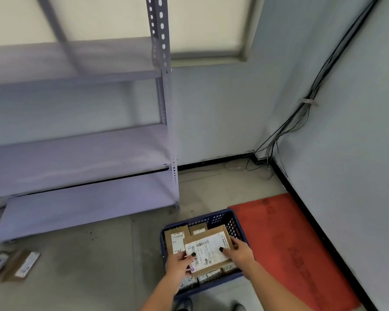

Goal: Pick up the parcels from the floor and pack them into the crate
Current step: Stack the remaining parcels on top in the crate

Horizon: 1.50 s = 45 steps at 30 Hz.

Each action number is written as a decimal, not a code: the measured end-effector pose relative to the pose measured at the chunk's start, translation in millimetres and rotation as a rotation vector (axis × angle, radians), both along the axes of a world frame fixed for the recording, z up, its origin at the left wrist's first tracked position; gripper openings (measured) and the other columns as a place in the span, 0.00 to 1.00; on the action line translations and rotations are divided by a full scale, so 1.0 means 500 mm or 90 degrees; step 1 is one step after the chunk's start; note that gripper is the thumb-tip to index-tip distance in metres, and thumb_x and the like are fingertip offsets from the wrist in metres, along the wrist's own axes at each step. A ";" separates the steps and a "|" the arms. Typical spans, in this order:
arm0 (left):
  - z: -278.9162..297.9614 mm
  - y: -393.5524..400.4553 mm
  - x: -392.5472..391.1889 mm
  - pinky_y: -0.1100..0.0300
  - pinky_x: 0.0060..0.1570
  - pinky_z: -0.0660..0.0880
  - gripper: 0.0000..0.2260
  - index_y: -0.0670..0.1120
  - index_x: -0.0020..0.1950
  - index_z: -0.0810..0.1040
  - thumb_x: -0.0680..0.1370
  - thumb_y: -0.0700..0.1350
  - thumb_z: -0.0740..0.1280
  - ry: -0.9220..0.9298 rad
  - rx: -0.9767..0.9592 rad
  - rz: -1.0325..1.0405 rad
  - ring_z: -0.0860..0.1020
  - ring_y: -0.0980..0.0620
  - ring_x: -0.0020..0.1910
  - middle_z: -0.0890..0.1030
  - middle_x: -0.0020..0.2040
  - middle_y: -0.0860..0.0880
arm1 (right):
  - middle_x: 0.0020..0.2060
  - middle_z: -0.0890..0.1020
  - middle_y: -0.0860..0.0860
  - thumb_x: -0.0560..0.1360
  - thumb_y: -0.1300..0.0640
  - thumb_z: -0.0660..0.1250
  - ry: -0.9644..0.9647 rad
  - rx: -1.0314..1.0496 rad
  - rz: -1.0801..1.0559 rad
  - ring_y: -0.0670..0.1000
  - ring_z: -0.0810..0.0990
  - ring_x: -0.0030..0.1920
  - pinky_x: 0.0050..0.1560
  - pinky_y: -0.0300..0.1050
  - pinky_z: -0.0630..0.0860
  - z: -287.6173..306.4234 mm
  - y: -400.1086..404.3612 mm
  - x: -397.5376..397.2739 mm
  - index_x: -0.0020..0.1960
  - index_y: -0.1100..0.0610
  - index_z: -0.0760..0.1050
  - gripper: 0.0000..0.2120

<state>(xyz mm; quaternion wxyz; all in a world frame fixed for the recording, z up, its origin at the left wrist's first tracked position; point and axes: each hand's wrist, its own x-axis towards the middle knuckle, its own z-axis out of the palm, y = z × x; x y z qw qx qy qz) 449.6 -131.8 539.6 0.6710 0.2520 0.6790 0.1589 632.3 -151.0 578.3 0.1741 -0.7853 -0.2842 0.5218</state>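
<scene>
Crate near wall hidden by hands | floor parcels blurred

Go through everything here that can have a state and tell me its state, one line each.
Crate: on the floor, nearly full of parcels.
Top parcel: label up, lying on the others, held by both hands.
Left hand: gripping the top parcel's near left edge.
Right hand: gripping its right edge.
Floor parcels: lying flat at far left, not yet packed.
Shelves: bare.
</scene>
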 end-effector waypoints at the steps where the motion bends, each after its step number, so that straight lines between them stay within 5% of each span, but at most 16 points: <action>1: -0.001 -0.002 0.036 0.55 0.42 0.78 0.13 0.35 0.61 0.76 0.77 0.36 0.65 0.017 0.020 0.011 0.79 0.43 0.50 0.81 0.54 0.40 | 0.59 0.79 0.55 0.73 0.58 0.69 -0.017 0.003 0.014 0.51 0.77 0.51 0.56 0.43 0.75 -0.001 0.002 0.030 0.72 0.57 0.66 0.28; 4: 0.002 -0.006 0.136 0.53 0.43 0.79 0.11 0.37 0.58 0.78 0.76 0.36 0.65 0.053 0.077 0.042 0.80 0.46 0.43 0.81 0.41 0.47 | 0.60 0.79 0.55 0.74 0.59 0.68 -0.042 0.031 0.048 0.52 0.78 0.53 0.51 0.39 0.73 -0.008 0.017 0.119 0.70 0.57 0.68 0.26; 6: -0.006 -0.005 0.194 0.48 0.49 0.80 0.12 0.38 0.59 0.79 0.76 0.37 0.66 0.084 0.101 0.052 0.81 0.47 0.43 0.82 0.42 0.48 | 0.60 0.79 0.56 0.74 0.60 0.68 -0.042 0.047 0.064 0.52 0.77 0.53 0.50 0.38 0.72 -0.014 0.024 0.172 0.70 0.58 0.68 0.25; 10: -0.031 -0.016 0.287 0.67 0.35 0.76 0.12 0.40 0.61 0.77 0.77 0.35 0.63 0.118 0.110 0.067 0.77 0.55 0.39 0.80 0.48 0.47 | 0.62 0.77 0.56 0.74 0.61 0.67 -0.056 0.034 0.098 0.55 0.77 0.61 0.59 0.43 0.73 -0.036 0.036 0.254 0.71 0.58 0.66 0.26; 15: -0.104 -0.052 0.378 0.55 0.55 0.76 0.17 0.43 0.65 0.72 0.77 0.33 0.60 0.140 0.025 0.088 0.77 0.47 0.55 0.79 0.60 0.44 | 0.61 0.78 0.56 0.73 0.62 0.66 -0.068 -0.053 0.173 0.55 0.77 0.61 0.61 0.45 0.73 -0.115 0.015 0.316 0.68 0.59 0.68 0.24; 20: -0.225 -0.062 0.431 0.55 0.57 0.72 0.24 0.38 0.70 0.62 0.75 0.27 0.58 0.083 -0.080 0.094 0.73 0.40 0.64 0.74 0.65 0.38 | 0.59 0.80 0.53 0.72 0.62 0.62 -0.066 -0.166 0.194 0.53 0.79 0.57 0.50 0.37 0.72 -0.259 0.007 0.345 0.65 0.55 0.70 0.21; 27: -0.546 -0.012 0.429 0.51 0.61 0.74 0.22 0.48 0.64 0.72 0.72 0.33 0.63 0.115 -0.107 0.009 0.76 0.46 0.58 0.75 0.59 0.43 | 0.56 0.71 0.57 0.71 0.61 0.63 -0.125 -0.219 0.219 0.58 0.74 0.58 0.59 0.46 0.73 -0.529 0.067 0.366 0.67 0.55 0.68 0.24; 35: -0.807 0.079 0.415 0.59 0.44 0.71 0.24 0.44 0.72 0.64 0.76 0.33 0.59 0.099 -0.158 -0.036 0.77 0.46 0.54 0.76 0.62 0.43 | 0.64 0.73 0.59 0.71 0.58 0.65 -0.146 -0.242 0.295 0.59 0.73 0.63 0.60 0.49 0.74 -0.845 0.093 0.347 0.73 0.58 0.57 0.33; 45: -0.906 0.055 0.463 0.54 0.65 0.71 0.24 0.42 0.74 0.61 0.77 0.36 0.59 0.064 -0.216 -0.067 0.74 0.45 0.64 0.72 0.68 0.44 | 0.66 0.70 0.59 0.72 0.58 0.66 -0.255 -0.290 0.327 0.59 0.74 0.63 0.57 0.50 0.74 -0.986 0.080 0.359 0.76 0.58 0.51 0.37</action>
